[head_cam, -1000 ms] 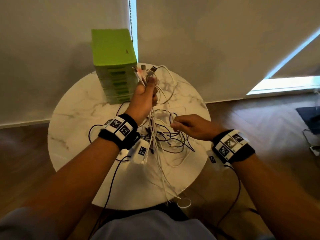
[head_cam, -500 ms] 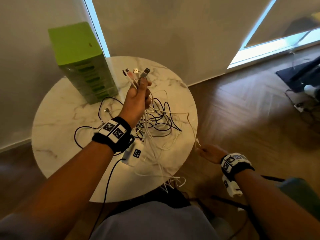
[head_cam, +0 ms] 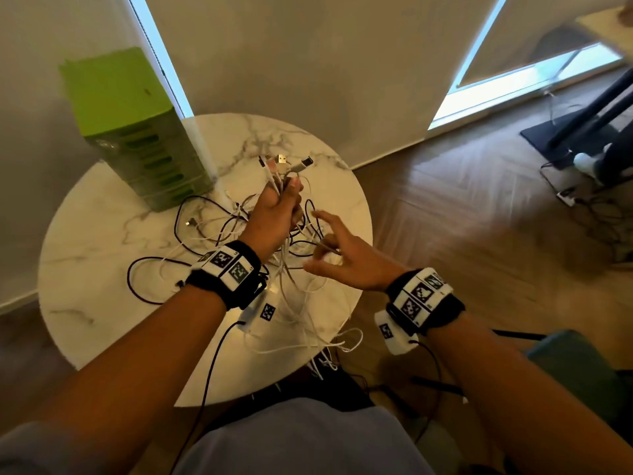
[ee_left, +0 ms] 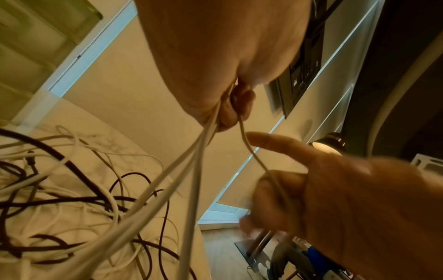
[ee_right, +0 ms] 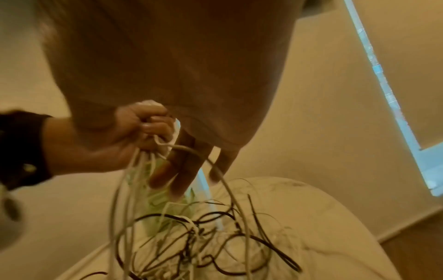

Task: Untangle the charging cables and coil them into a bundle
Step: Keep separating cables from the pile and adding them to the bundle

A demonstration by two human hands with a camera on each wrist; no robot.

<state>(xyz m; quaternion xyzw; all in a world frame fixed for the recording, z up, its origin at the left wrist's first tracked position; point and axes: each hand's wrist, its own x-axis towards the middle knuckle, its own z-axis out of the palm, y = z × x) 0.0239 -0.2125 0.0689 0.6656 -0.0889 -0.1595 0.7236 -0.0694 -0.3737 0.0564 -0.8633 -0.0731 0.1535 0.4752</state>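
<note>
Brought the right hand [head_cam: 342,258] [ee_left: 347,199] [ee_right: 167,56] back up from beyond the table's [head_cam: 102,269] right edge and in over the table, close beside the left hand [head_cam: 274,217] [ee_left: 215,56] [ee_right: 120,136]. Kept that left hand raised above the middle of the table all the while, fist closed round a bunch of charging cables [head_cam: 236,221] [ee_left: 72,189] [ee_right: 191,236], with their plugs [head_cam: 284,162] fanned out above the knuckles.

Spread the right hand wide, forefinger stretched toward the left fist, thumb out. Had one grey cable [ee_left: 251,151] [ee_right: 215,166] running down from the left fist and across the right fingers [ee_left: 275,189]; too blurred to tell whether it was pinched or only draped there.

Let the held strands drop straight from the fist into the rest of the cables, white and black loops heaped in a tangle at the middle of the table. Left several white loops [head_cam: 342,341] hanging over the near edge.

Stood a green drawer unit [head_cam: 137,132] at the far left edge, just beyond the outermost black loop and apart from both hands.
</note>
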